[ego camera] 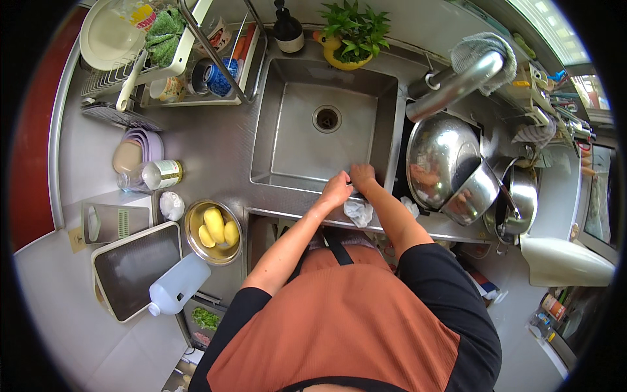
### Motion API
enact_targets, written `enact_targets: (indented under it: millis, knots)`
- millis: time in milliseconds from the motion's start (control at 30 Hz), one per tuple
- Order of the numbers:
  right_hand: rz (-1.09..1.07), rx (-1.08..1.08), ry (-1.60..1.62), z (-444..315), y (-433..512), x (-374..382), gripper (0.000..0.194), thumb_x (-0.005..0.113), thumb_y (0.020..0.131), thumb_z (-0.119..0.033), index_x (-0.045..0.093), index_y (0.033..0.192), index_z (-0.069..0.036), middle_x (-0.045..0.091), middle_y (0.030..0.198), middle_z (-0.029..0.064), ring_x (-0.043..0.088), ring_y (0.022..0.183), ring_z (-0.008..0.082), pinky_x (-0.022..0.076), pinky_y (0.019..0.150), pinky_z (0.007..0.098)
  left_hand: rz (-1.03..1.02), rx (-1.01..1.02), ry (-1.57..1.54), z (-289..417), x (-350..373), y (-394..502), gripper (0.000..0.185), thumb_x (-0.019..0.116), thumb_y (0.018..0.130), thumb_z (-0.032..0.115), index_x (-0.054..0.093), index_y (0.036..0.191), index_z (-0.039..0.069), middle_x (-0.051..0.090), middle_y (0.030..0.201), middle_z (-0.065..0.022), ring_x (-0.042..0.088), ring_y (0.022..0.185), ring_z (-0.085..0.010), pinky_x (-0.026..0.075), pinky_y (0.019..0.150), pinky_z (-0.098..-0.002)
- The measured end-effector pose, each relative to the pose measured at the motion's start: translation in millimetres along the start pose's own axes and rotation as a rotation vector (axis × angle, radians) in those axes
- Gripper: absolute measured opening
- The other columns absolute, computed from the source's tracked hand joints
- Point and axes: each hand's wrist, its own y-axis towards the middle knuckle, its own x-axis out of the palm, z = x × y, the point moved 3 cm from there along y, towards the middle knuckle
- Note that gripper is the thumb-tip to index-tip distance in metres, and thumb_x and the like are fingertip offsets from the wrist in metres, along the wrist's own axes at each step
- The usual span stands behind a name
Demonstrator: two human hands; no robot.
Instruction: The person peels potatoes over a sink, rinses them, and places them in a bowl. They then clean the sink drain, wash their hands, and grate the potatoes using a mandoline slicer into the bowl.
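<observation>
My left hand (337,190) and my right hand (362,177) meet over the front edge of the stainless steel sink (323,157), near its right front corner. Both sets of fingers are curled. A small dark spot shows between the hands, too little to tell what it is or which hand has it. Just below them, a crumpled white bag or tissue (359,213) lies on the sink's front ledge. Several peeled potatoes (214,225) rest in a steel bowl (190,250) to the left.
The steel faucet (455,88) reaches in from the right, above a large steel bowl (441,147) and saucepan (472,196). A dish rack (169,104) and duck planter (343,54) stand behind. Leftward are a plastic jug (181,284), tray (142,269), grater (117,223) and jar (164,174).
</observation>
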Motion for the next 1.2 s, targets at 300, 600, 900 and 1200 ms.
enact_targets:
  millis: [300,600,900,1200]
  knots:
    - [-0.026,0.128,0.799,31,6,-101,0.042,0.065,0.084,-0.033,0.073,0.104,0.004,0.070,0.108,0.0278,0.068,0.103,0.0424,0.0544,0.091,0.0472,0.321,0.007,-0.055,-4,-65,-7,0.021,0.072,0.087,0.023,0.063,0.093,0.004,0.065,0.071,-0.0112,0.064,0.064,-0.0267,0.051,0.061,-0.0399]
    - [0.123,-0.033,0.595,-24,-91,-188,0.038,0.062,0.086,-0.034,0.074,0.103,-0.003,0.068,0.102,0.0304,0.067,0.098,0.0460,0.0531,0.088,0.0513,0.546,0.346,-0.347,37,-136,-28,0.018,0.066,0.096,0.019,0.061,0.090,0.002,0.055,0.066,-0.0053,0.048,0.061,-0.0105,0.043,0.058,-0.0303]
    - [0.165,0.046,0.847,-37,-113,-203,0.046,0.059,0.087,-0.039,0.074,0.096,0.004,0.069,0.100,0.0315,0.066,0.100,0.0478,0.0520,0.090,0.0506,0.052,0.057,-1.046,7,-131,-46,0.017,0.052,0.105,0.021,0.064,0.108,0.010,0.060,0.088,0.0057,0.052,0.072,-0.0028,0.038,0.060,-0.0190]
    - [0.226,0.079,0.753,-52,-127,-212,0.049,0.060,0.090,-0.042,0.073,0.097,0.005,0.070,0.095,0.0299,0.070,0.097,0.0416,0.0544,0.083,0.0476,0.140,0.215,-0.870,36,-138,-72,0.028,0.059,0.101,0.023,0.063,0.123,0.007,0.064,0.095,0.0057,0.053,0.078,-0.0008,0.040,0.060,-0.0187]
